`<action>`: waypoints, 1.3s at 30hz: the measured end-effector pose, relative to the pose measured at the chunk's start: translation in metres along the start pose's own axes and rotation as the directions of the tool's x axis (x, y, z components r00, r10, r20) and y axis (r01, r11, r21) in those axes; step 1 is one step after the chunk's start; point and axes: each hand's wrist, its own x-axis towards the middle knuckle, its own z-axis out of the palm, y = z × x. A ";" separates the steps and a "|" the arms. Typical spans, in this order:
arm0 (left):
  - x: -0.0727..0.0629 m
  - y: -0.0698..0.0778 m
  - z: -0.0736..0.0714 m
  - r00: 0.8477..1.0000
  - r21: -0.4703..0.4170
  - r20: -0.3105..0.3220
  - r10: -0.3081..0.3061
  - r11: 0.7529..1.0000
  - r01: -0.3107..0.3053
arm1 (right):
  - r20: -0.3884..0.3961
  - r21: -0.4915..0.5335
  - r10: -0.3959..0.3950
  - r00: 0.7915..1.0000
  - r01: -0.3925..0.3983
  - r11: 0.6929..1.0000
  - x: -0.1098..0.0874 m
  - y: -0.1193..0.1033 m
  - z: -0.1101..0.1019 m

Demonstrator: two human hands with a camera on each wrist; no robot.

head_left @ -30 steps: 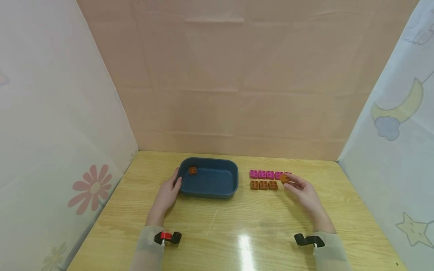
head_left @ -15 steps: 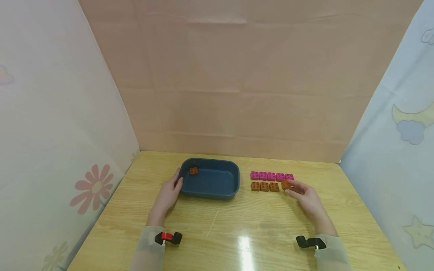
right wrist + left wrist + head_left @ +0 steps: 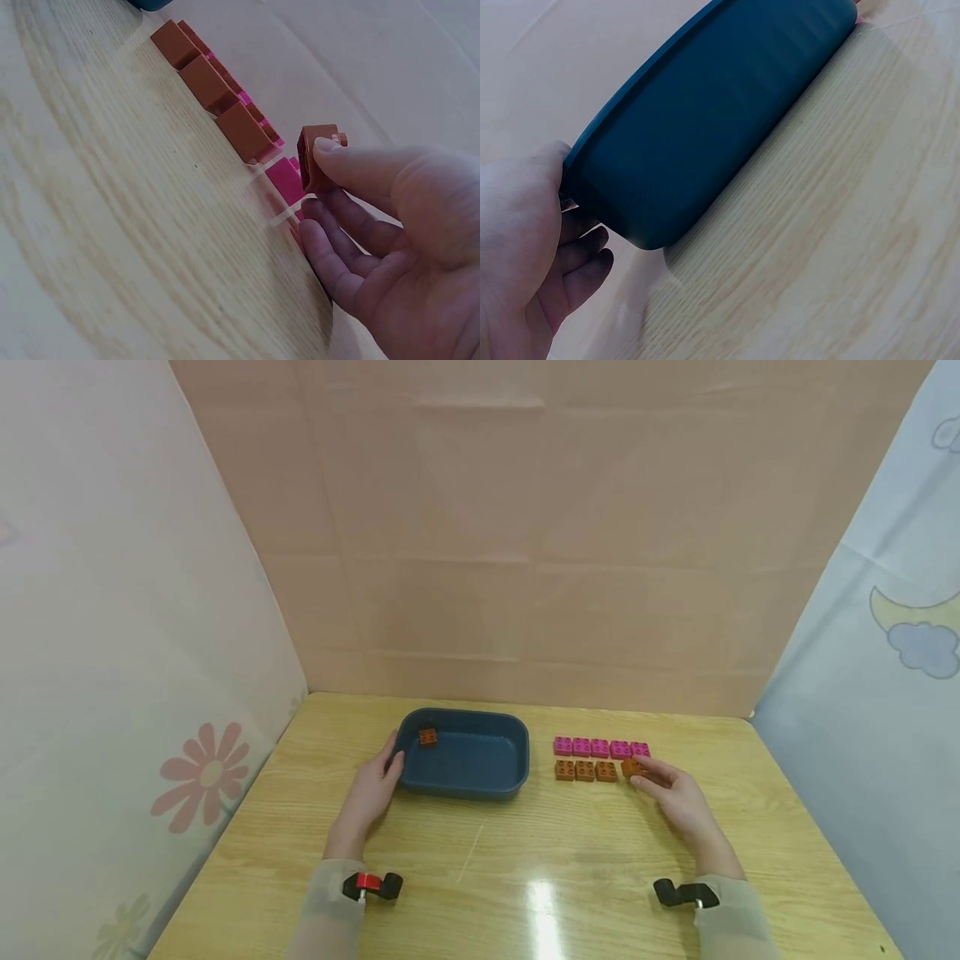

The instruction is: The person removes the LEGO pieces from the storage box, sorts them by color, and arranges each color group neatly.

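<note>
In the head view my left hand (image 3: pixel 377 779) holds the left end of a dark blue tray (image 3: pixel 461 792), thumb at its rim. The left wrist view shows the curled fingers (image 3: pixel 589 270) below the tray's rim, against its outer wall. One orange toy building brick (image 3: pixel 427 737) lies inside, at the back left corner. My right hand (image 3: pixel 682 799) pinches another orange brick (image 3: pixel 318 154) between thumb and fingertips, tilted, at the right end of the orange row. Three orange bricks (image 3: pixel 585 770) stand side by side to its left.
Behind the orange bricks runs a row of several pink bricks (image 3: pixel 600 748). All of this is on a wooden table (image 3: pixel 510 860). A plain tan cloth (image 3: pixel 525 610) hangs behind, with patterned cloths (image 3: pixel 150 652) at both sides.
My right hand has brought the pinched orange brick lower and nearer, from in front of the pink row to the end of the orange row. My left hand stays at the tray.
</note>
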 end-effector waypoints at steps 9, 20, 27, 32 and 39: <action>0.003 0.001 0.001 1.000 -0.003 0.001 0.007 1.000 -0.007 | -0.016 -0.049 -0.015 1.000 0.015 0.999 0.002 -0.004 0.000; 0.005 0.004 0.001 1.000 0.001 -0.013 0.013 1.000 -0.013 | -0.049 -0.173 -0.057 0.997 0.048 0.984 0.007 -0.006 0.003; 0.005 0.002 0.001 1.000 0.010 -0.002 0.014 1.000 -0.014 | -0.060 -0.205 -0.077 0.995 0.063 0.977 0.009 -0.003 0.004; 0.001 -0.001 0.002 1.000 0.026 -0.005 0.006 1.000 -0.006 | -0.060 -0.198 -0.075 0.995 0.062 0.978 0.005 0.000 0.009; -0.001 -0.001 0.001 1.000 0.029 -0.017 0.008 1.000 -0.008 | -0.072 -0.195 -0.076 0.995 0.060 0.979 0.006 0.000 0.012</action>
